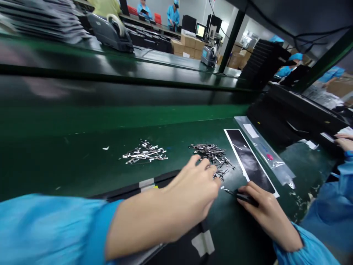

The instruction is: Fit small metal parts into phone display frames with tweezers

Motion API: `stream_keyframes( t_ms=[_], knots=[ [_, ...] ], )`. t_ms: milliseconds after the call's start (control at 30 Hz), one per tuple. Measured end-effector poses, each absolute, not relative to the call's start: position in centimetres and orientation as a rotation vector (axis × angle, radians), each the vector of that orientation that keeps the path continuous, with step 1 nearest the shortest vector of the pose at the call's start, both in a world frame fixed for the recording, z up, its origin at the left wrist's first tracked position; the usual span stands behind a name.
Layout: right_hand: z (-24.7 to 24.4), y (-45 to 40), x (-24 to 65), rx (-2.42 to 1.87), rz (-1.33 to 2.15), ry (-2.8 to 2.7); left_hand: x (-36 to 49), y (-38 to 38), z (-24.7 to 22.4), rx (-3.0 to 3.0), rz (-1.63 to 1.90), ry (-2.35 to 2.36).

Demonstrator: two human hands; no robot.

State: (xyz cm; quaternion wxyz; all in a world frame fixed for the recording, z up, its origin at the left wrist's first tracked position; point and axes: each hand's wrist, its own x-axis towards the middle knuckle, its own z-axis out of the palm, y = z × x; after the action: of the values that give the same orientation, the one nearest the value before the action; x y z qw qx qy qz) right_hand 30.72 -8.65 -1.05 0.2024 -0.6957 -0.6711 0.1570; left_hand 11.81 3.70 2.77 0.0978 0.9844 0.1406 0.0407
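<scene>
My left hand (193,186) reaches over the near edge of a pile of small dark strips (211,151), its fingers bent downward and its fingertips hidden. Whatever they pinch, if anything, I cannot make out. Black tweezers (246,198) are gripped in my right hand (263,208), low over the green table, their tip pointing left at a tiny white piece (222,187). Left of the dark pile lies a second pile of small white and dark strips (146,152). Beneath my left forearm is a black flat case (190,241) with grey tape patches.
A black sheet with white borders (249,158) lies beside my right hand, next to a clear plastic bag (266,149). Tape dispensers (110,31) stand on the raised shelf (165,66). At the right edge, another person's hand (344,141) and blue sleeve show.
</scene>
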Motion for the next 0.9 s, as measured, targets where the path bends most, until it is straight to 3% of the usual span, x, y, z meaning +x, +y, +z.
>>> stream_keyframes(
  t_ms=[333,567,900],
  knots=[
    [-2.8,-9.8,30.5,-1.847,0.375,-1.721,15.5,3.1,0.8,2.573,0.201,0.558],
    [-0.9,-9.5,29.8,-1.790,0.735,-1.096,16.5,2.0,1.4,1.844,0.174,0.674],
    [-0.3,-8.7,29.0,-1.764,0.772,-1.206,16.6,1.6,1.9,1.316,0.245,0.693]
  ],
)
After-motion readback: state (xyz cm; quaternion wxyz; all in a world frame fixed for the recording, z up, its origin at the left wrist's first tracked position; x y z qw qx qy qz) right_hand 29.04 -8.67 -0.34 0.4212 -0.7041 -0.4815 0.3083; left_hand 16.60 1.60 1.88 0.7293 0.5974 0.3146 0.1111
